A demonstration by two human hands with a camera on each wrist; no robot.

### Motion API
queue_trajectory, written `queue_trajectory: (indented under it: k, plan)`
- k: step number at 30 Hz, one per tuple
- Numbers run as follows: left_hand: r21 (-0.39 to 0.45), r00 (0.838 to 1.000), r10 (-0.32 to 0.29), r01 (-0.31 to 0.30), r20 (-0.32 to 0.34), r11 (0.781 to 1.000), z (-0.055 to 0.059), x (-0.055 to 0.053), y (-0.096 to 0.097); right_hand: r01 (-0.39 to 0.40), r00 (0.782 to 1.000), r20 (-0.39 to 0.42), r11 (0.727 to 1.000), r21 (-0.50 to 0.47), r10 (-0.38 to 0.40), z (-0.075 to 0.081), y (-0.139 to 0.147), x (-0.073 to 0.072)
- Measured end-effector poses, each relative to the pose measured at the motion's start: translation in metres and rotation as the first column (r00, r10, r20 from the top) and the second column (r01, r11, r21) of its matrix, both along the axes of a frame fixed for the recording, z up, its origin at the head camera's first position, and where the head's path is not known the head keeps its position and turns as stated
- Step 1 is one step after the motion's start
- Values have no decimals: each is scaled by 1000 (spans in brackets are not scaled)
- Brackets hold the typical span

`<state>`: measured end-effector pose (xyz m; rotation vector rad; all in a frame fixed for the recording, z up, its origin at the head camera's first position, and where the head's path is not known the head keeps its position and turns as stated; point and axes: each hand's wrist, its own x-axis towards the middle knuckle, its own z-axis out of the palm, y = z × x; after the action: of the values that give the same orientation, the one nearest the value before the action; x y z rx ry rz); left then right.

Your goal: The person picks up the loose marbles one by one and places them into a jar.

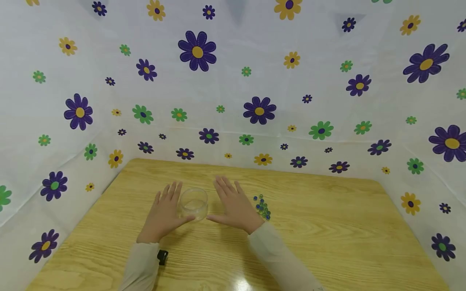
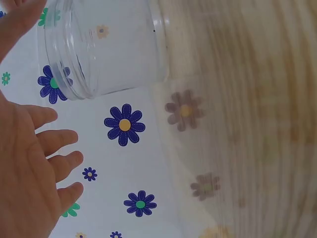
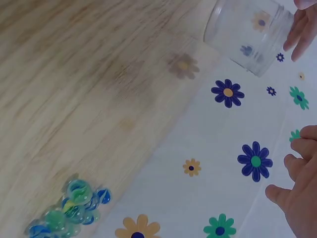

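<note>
A clear, round, open-topped jar (image 1: 194,204) stands upright on the wooden table, with a threaded rim visible in the left wrist view. My left hand (image 1: 164,214) is at its left side, fingers extended and thumb reaching along the jar's near side. On the other side, my right hand (image 1: 234,205) is held apart from the jar with straight fingers, its thumb pointing toward the jar. Neither hand grips anything. Just right of the right hand lies a cluster of glass marbles (image 1: 262,207), blue and green, some with swirls inside.
The wooden table (image 1: 327,226) is bordered at the back and sides by a white cloth (image 1: 233,89) printed with purple, yellow and green flowers. A black band (image 1: 162,257) shows at the left sleeve's cuff.
</note>
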<state>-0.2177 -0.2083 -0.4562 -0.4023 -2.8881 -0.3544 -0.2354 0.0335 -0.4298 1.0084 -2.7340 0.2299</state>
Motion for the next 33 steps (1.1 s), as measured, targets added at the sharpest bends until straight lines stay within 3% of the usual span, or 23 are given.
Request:
queue_trajectory:
  k: [14,22,33]
  plan:
    - [-14,998,-4,5,67,1000,-2,-5,-4,8,997,70,993,120,-16,-17,-28,-23]
    - [-17,996,-11,12,84,1000,-4,-8,-4,22,992,120,984,179,-44,-24,-35,-26]
    - [-12,996,-20,21,91,1000,-5,-12,-2,13,993,113,982,191,-36,-23,-35,-28]
